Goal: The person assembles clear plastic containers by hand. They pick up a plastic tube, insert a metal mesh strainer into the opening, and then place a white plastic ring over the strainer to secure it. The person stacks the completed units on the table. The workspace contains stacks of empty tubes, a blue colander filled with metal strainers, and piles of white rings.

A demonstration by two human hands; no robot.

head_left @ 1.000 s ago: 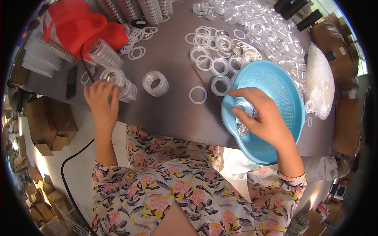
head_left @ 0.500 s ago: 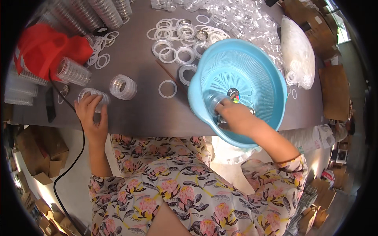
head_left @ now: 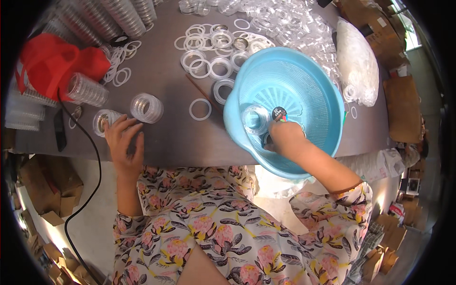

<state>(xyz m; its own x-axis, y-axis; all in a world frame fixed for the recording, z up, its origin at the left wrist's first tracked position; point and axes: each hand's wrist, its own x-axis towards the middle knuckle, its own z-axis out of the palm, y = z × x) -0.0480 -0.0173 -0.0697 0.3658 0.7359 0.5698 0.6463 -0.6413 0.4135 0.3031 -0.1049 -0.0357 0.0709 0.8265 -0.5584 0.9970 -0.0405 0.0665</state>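
My left hand (head_left: pixel 124 145) is open, its fingers spread just beside a short clear plastic stack (head_left: pixel 105 121) lying on its side, with a metallic disc at its end; the fingertips seem to touch its edge. A second stack of clear round pieces (head_left: pixel 147 108) lies a little to the right. My right hand (head_left: pixel 289 138) reaches into a light-blue plastic colander (head_left: pixel 233 107) with its fingers curled down at small items. What they hold is hidden. Inside the colander, a clear plastic cylinder (head_left: pixel 255 119) and a dark round disc (head_left: pixel 279 112) lie beside the hand.
White rings and clear lids (head_left: pixel 221 66) are spread behind the colander's left side. A brown stick (head_left: pixel 202 90) and a single white ring (head_left: pixel 200 109) lie nearer. A red cloth bag (head_left: pixel 61 61), a black cable (head_left: pixel 97 156) and a white plastic sack (head_left: pixel 357 61) flank the work area.
My left hand has drawn back right and toward me, off the short stack. My right hand has let go of the clear cylinder in the colander and moved slightly right.
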